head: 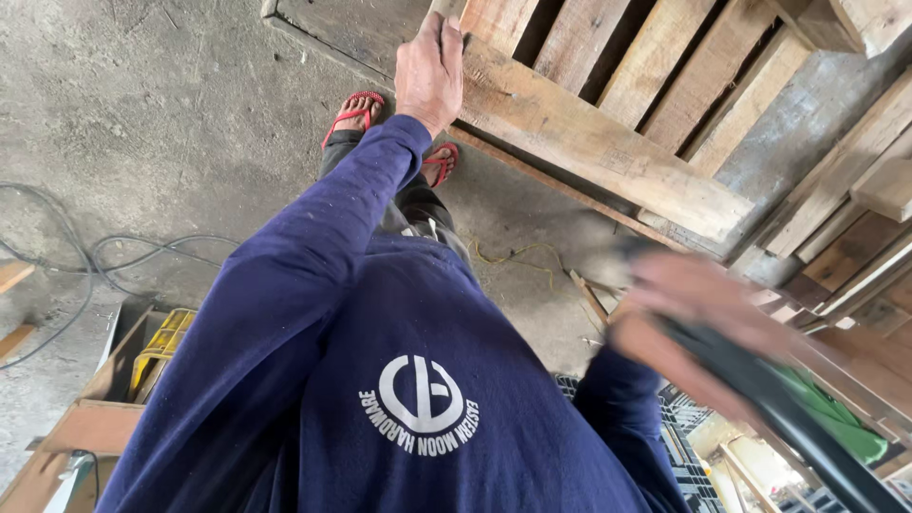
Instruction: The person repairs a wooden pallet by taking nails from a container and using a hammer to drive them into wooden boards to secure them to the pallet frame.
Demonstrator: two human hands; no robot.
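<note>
My left hand (429, 71) clamped on pallet (589, 133) edge | my right hand (698, 318) blurred, wrapped around dark tool (769, 399) | bare concrete floor (161, 114) open leftward

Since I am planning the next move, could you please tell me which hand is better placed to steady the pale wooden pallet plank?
Likely the left hand: it grips the pale wooden pallet plank. The right hand, blurred, holds a long dark tool away from it.
</note>
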